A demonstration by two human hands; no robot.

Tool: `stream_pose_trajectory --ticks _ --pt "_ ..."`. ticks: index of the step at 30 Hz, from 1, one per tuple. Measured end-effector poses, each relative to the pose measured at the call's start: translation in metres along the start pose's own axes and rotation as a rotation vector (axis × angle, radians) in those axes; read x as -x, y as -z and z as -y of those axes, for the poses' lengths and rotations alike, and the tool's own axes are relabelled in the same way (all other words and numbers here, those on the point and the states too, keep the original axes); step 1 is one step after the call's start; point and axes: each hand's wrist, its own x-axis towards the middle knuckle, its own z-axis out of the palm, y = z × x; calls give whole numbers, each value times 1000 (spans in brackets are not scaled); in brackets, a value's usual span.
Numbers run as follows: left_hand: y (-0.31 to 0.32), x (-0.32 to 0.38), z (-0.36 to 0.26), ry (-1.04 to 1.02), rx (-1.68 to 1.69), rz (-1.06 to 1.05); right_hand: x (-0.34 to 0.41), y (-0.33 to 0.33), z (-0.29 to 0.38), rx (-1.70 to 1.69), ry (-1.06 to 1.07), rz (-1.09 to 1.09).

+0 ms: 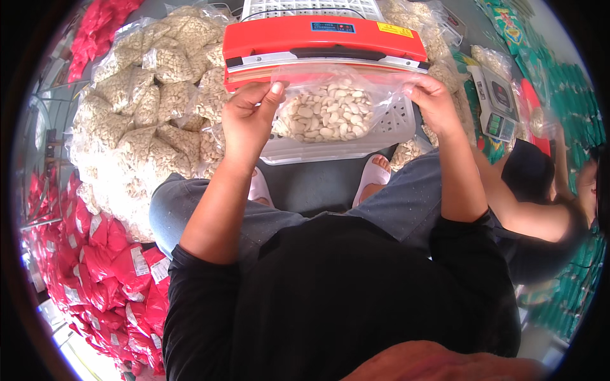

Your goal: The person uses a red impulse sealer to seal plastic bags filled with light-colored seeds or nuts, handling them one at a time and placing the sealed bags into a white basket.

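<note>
A clear plastic bag of pale flat beans (329,112) hangs by its top edge between my two hands. My left hand (252,112) pinches the bag's left top corner between thumb and fingers. At the right top corner, my right hand (432,100) grips the film the same way. The bag's mouth edge lies along the front of a red vacuum or heat sealer (286,40) with a black handle bar (337,53). Whether the film is inside the sealer's jaw is hard to tell. A white perforated plastic basket (314,155) stands under the bag and sealer.
Filled clear bags of beans (157,105) are heaped at the left. Red parcels with labels (114,281) lie below them. On the right are a digital scale (495,102), green packaging bags (572,100) and a co-worker's arm (529,214).
</note>
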Motion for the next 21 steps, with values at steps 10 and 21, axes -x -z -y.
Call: stream_pose_trajectory --ticks 10,21 --pt "7 4 -3 73 93 -77 -10 1 -8 -256 122 -222" --pt "11 -7 -4 292 317 -172 -9 7 -13 -239 165 -241"
